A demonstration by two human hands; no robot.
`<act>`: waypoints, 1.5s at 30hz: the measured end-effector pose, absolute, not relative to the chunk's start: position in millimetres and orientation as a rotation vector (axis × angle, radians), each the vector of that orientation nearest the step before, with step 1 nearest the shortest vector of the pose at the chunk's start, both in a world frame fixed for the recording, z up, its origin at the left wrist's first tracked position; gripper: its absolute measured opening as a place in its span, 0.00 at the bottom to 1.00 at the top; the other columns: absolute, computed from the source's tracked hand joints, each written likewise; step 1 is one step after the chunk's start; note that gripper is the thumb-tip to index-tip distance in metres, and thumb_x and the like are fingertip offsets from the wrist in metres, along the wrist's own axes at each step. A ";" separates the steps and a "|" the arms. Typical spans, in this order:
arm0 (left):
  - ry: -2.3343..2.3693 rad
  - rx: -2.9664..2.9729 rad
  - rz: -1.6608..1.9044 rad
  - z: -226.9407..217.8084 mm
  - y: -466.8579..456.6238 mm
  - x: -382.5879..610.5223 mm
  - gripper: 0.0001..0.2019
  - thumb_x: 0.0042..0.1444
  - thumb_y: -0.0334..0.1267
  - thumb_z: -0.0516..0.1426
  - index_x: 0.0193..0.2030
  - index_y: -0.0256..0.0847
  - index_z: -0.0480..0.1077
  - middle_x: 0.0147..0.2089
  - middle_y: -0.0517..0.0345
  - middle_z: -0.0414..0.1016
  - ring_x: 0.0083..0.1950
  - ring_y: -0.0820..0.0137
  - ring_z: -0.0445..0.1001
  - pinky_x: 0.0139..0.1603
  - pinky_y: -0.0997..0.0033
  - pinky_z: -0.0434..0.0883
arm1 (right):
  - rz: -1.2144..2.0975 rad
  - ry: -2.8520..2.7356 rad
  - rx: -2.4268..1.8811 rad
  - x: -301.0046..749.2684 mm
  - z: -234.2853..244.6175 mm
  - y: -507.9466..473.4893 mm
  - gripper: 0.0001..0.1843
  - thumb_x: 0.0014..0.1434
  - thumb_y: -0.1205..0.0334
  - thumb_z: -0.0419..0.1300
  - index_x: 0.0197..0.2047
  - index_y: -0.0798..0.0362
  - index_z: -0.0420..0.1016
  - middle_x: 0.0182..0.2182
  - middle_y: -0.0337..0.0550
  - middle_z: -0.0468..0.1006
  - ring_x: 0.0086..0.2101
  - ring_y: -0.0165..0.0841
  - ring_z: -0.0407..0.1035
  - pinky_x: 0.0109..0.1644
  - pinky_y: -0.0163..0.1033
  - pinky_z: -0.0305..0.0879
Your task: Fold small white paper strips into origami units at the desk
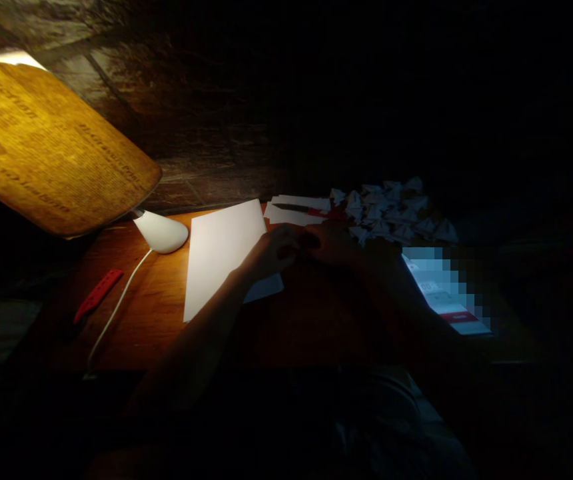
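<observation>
The room is dark, lit by one lamp. My left hand [272, 250] and my right hand [330, 243] meet at the middle of the wooden table [156, 307], fingers curled together, pinching something small that I cannot make out. The left hand rests over the right edge of a large white paper sheet [219, 257]. Just beyond the hands lie cut paper strips [294, 208] with a red-handled knife [311, 211] on them. A heap of several small folded paper pieces [391, 210] sits to the right of the strips.
A white lamp base [162, 232] with a yellow printed shade [49, 147] stands at the left, its cord [116, 310] trailing toward me. A red tool [97, 295] lies at the table's left. A lit phone screen [446, 293] lies at the right.
</observation>
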State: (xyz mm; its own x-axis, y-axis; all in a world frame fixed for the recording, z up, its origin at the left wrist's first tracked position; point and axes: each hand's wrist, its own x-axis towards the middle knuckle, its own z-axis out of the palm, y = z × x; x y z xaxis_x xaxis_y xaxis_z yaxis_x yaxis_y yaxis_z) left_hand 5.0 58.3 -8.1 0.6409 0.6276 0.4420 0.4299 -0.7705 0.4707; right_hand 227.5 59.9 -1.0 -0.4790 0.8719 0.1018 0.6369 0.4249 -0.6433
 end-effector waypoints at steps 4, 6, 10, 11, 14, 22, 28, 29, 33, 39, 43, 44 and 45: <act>0.864 2.540 0.872 -9.9 59.1 5.6 0.07 0.57 0.29 0.62 0.41 0.41 0.78 0.50 0.51 0.78 0.51 0.63 0.79 0.53 0.58 0.79 | 0.785 -2.244 -1.311 227.3 3.4 58.2 0.14 0.57 0.59 0.67 0.46 0.53 0.80 0.44 0.51 0.85 0.42 0.42 0.76 0.43 0.42 0.65; 0.864 2.536 0.875 -10.6 59.3 5.7 0.07 0.56 0.29 0.61 0.41 0.42 0.78 0.50 0.52 0.78 0.51 0.63 0.79 0.52 0.59 0.79 | 0.782 -2.255 -1.321 227.2 5.9 57.2 0.14 0.58 0.60 0.67 0.47 0.53 0.80 0.45 0.52 0.85 0.42 0.42 0.77 0.44 0.42 0.65; 0.859 2.541 0.879 -10.6 59.1 5.1 0.07 0.56 0.29 0.62 0.41 0.41 0.78 0.48 0.52 0.78 0.50 0.63 0.79 0.51 0.59 0.79 | 0.741 -2.271 -1.342 226.4 7.5 56.2 0.14 0.58 0.59 0.67 0.47 0.53 0.80 0.45 0.51 0.85 0.42 0.41 0.76 0.43 0.41 0.65; 0.860 2.547 0.873 -10.3 59.0 5.0 0.07 0.56 0.29 0.62 0.41 0.41 0.78 0.49 0.52 0.78 0.50 0.63 0.79 0.51 0.59 0.79 | 0.725 -2.269 -1.359 226.1 7.2 56.1 0.14 0.58 0.59 0.68 0.47 0.53 0.80 0.45 0.51 0.85 0.41 0.41 0.76 0.42 0.41 0.64; 0.865 2.565 0.854 -9.3 59.2 5.0 0.07 0.57 0.29 0.61 0.41 0.41 0.79 0.49 0.51 0.78 0.50 0.62 0.79 0.52 0.57 0.79 | 0.687 -2.278 -1.376 225.1 6.1 56.0 0.13 0.58 0.59 0.68 0.46 0.54 0.81 0.44 0.51 0.85 0.40 0.40 0.75 0.41 0.40 0.63; 0.863 2.559 0.854 -7.2 58.9 4.2 0.07 0.57 0.29 0.62 0.41 0.41 0.79 0.48 0.52 0.78 0.49 0.63 0.79 0.50 0.59 0.79 | 0.681 -2.268 -1.359 225.0 3.9 56.8 0.11 0.58 0.60 0.68 0.44 0.54 0.80 0.43 0.50 0.85 0.40 0.41 0.76 0.40 0.40 0.62; 0.863 2.544 0.871 -7.7 57.1 4.8 0.06 0.59 0.31 0.61 0.42 0.41 0.80 0.49 0.50 0.79 0.49 0.63 0.79 0.50 0.58 0.80 | 0.774 -2.219 -1.303 227.6 1.0 60.0 0.12 0.56 0.63 0.68 0.45 0.54 0.81 0.43 0.49 0.86 0.42 0.40 0.77 0.43 0.40 0.66; 0.867 2.544 0.875 -7.9 57.0 5.0 0.06 0.59 0.31 0.61 0.42 0.41 0.80 0.49 0.50 0.79 0.49 0.63 0.79 0.50 0.58 0.80 | 0.774 -2.220 -1.305 227.9 1.1 60.2 0.12 0.56 0.63 0.68 0.45 0.54 0.81 0.43 0.49 0.86 0.42 0.40 0.78 0.44 0.40 0.66; 0.862 2.545 0.880 -8.5 57.3 5.7 0.06 0.59 0.31 0.61 0.42 0.41 0.80 0.50 0.50 0.79 0.49 0.63 0.80 0.49 0.59 0.80 | 0.753 -2.230 -1.325 227.6 3.1 59.1 0.12 0.57 0.61 0.69 0.45 0.54 0.81 0.43 0.49 0.86 0.42 0.40 0.78 0.43 0.40 0.65; 0.846 2.557 0.868 -9.9 59.1 4.8 0.08 0.57 0.29 0.62 0.42 0.41 0.78 0.49 0.51 0.78 0.50 0.63 0.79 0.51 0.57 0.80 | 0.744 -2.224 -1.375 225.0 8.1 55.0 0.11 0.57 0.60 0.68 0.43 0.54 0.81 0.41 0.48 0.86 0.38 0.38 0.76 0.40 0.39 0.62; 0.846 2.565 0.880 -9.4 59.4 4.9 0.08 0.56 0.29 0.62 0.42 0.41 0.78 0.49 0.52 0.79 0.50 0.63 0.80 0.51 0.58 0.79 | 0.740 -2.230 -1.385 224.4 10.2 54.0 0.11 0.56 0.60 0.68 0.43 0.55 0.81 0.40 0.47 0.85 0.37 0.37 0.75 0.38 0.38 0.60; 0.841 2.567 0.883 -9.0 59.3 5.0 0.08 0.56 0.28 0.62 0.42 0.41 0.78 0.49 0.52 0.79 0.50 0.63 0.80 0.51 0.58 0.79 | 0.746 -2.230 -1.379 224.4 10.3 54.1 0.11 0.56 0.60 0.68 0.43 0.55 0.81 0.39 0.47 0.85 0.37 0.37 0.75 0.38 0.38 0.60; 0.838 2.568 0.883 -8.6 59.2 5.1 0.08 0.56 0.28 0.62 0.42 0.41 0.78 0.49 0.51 0.79 0.50 0.62 0.80 0.51 0.58 0.79 | 0.759 -2.228 -1.369 224.6 10.1 54.4 0.11 0.56 0.60 0.68 0.43 0.54 0.81 0.40 0.47 0.85 0.37 0.37 0.75 0.38 0.38 0.60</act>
State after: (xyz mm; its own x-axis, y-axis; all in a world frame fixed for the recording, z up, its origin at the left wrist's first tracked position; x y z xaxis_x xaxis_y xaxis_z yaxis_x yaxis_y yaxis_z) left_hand 5.1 59.2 -8.6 0.6414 0.6127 0.4617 0.4291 -0.7854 0.4461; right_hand 224.6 54.4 10.1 -0.4298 0.9006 0.0645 0.6740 0.3675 -0.6408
